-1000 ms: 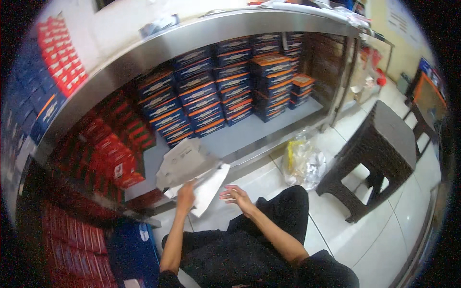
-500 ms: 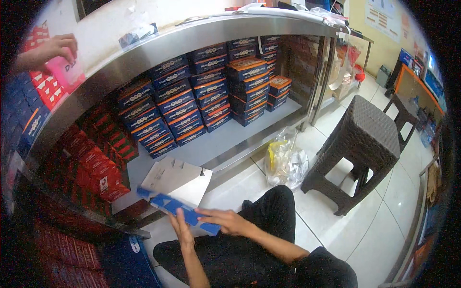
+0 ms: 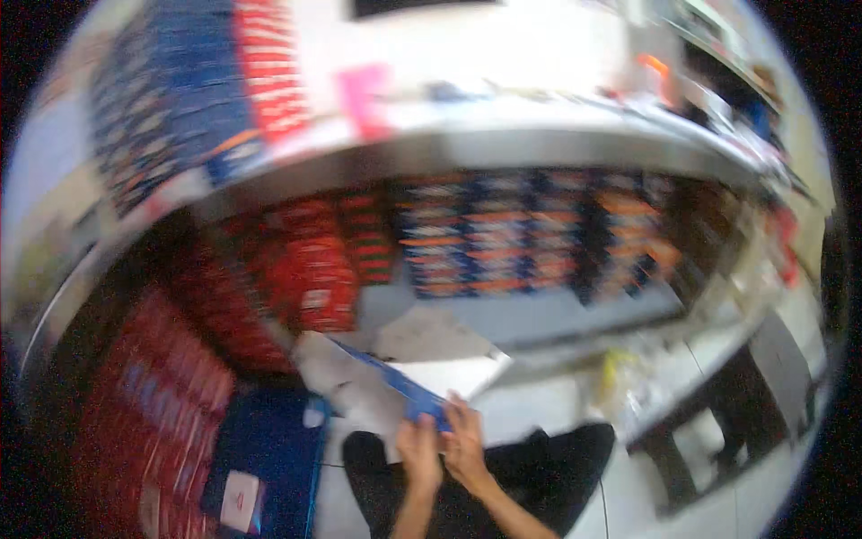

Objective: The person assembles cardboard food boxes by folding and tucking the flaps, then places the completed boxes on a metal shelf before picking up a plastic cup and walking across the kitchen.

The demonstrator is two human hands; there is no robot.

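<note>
Both hands are close together in front of my lap, gripping a carton with a blue folded edge (image 3: pixel 404 388) and pale, whitish panels (image 3: pixel 458 373) spread out. My left hand (image 3: pixel 418 451) presses the near end of the blue strip with its fingers together. Beside it, my right hand (image 3: pixel 463 440) grips the same end from the right. Motion smears the picture, so the exact finger contact and the fold lines are unclear.
Ahead, a metal counter (image 3: pixel 557 148) has a shelf below with stacked dark-blue and orange boxes (image 3: pixel 489 238) and red boxes (image 3: pixel 319 269). Red packs (image 3: pixel 153 395) and a blue container (image 3: pixel 287 440) stand left. A plastic bag (image 3: pixel 620 386) and a dark stool (image 3: pixel 727 422) are right.
My view has swung left, shifting the scene rightward. My hands have come together at the carton's near end, and a second pale panel shows left of the blue strip. The other person's hand is no longer visible.
</note>
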